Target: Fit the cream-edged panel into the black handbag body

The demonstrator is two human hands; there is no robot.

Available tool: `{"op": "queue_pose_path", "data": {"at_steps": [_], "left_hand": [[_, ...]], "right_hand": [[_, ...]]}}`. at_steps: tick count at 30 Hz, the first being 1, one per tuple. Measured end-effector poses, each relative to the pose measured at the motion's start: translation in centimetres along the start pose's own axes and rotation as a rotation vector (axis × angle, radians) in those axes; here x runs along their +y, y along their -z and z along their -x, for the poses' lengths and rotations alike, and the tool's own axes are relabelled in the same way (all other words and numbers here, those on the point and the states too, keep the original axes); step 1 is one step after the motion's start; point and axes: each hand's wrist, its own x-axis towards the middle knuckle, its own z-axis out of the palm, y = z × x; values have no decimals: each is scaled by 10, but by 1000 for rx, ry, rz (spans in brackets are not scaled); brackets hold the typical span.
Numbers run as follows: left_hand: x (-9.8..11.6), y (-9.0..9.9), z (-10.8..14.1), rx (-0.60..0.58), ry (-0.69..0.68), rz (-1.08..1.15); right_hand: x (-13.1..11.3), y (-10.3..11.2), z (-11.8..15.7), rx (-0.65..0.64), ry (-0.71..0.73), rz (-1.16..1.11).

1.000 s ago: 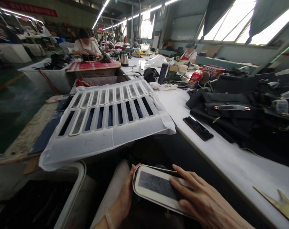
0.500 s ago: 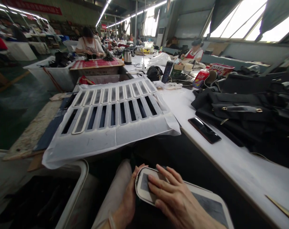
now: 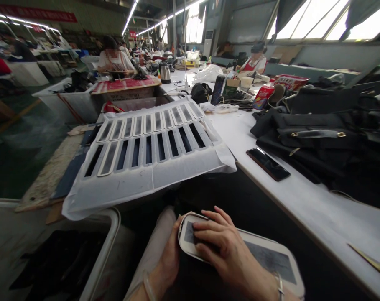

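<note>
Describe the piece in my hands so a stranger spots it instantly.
Find the big white sheet bearing narrow pale-rimmed strips. Nearer the camera is a long round-cornered piece, cream around dark grey, its end held by the left hand, the right hand laid across it. Unlike those strips, it is off the sheet, in the hands.

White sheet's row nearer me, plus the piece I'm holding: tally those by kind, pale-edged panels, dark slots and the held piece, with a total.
Pale-edged panel in the nearer row: 1
Dark slots in that row: 8
Held piece, also pale-edged: 1
Total: 10
</note>
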Motion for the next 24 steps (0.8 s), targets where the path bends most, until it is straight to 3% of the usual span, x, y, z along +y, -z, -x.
{"op": "queue_pose_path", "data": {"at_steps": [4,9,13,20,24], "left_hand": [[-5,9,-3,-69,19,89],[-8,15,-6,-132,18,118],[-3,17,-6,-143,35,105],[-8,26,-10,-20,83,219],[-12,27,-9,-47,98,220]], "right_hand": [[-6,-10,-4,82,-49,-83],[-6,-6,-7,-22,19,-58],[-3,-3,-5,-70,-12,-69],[-5,-4,-7,79,-227,-302],[-5,-11,-4,130,-136,-222]]}}
